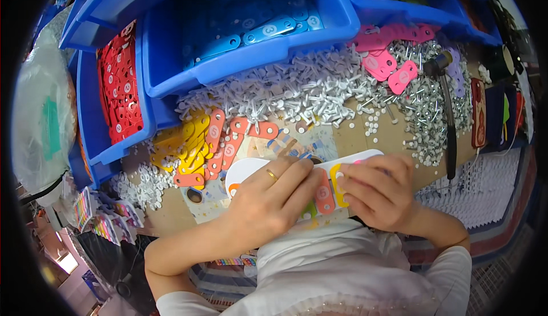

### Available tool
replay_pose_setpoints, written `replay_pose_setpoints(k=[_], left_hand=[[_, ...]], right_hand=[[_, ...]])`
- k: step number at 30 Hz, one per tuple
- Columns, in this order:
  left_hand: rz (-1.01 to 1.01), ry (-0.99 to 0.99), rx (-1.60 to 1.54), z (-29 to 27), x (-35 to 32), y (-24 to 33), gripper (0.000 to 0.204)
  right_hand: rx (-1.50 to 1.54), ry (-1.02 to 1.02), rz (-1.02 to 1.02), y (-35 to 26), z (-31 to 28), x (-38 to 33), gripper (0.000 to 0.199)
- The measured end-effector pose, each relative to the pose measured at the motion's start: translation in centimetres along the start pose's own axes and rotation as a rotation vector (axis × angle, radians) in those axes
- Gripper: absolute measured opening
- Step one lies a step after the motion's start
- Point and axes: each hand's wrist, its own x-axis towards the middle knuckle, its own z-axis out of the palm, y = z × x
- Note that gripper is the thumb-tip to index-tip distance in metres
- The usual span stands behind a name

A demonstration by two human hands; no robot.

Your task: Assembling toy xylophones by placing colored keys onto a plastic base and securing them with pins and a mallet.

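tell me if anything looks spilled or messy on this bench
Yes. White pegs lie in a loose heap across the bench instead of in a bin, with pink tags strewn on top. Yellow tags and orange tags sprawl beside the left hand.

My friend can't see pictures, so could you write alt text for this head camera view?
Seen from above, a person's left hand and right hand press coloured tags onto a white board on a cluttered workbench. Around it lie a heap of small white pegs, orange tags, yellow tags, pink tags and blue bins.
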Motion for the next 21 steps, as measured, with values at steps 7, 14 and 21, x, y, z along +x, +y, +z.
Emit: replay_pose_setpoints(k=[7, 14, 21], left_hand=[[0.317, -0.008, 0.432, 1.3, -0.1, 1.4, 0.042], [0.072, 0.016, 0.583, 2.5, -2.1, 3.6, 0.043], [0.012, -0.013, 0.130, -0.8, 1.4, 0.7, 0.035]], right_hand=[[-0.069, 0.135, 0.137, 1.0, -1.2, 0.6, 0.024], [-0.219, 0.104, 0.294, 4.0, -2.6, 1.2, 0.017], [-0.171, 0.021, 0.215, 7.1, 0.2, 3.8, 0.013]])
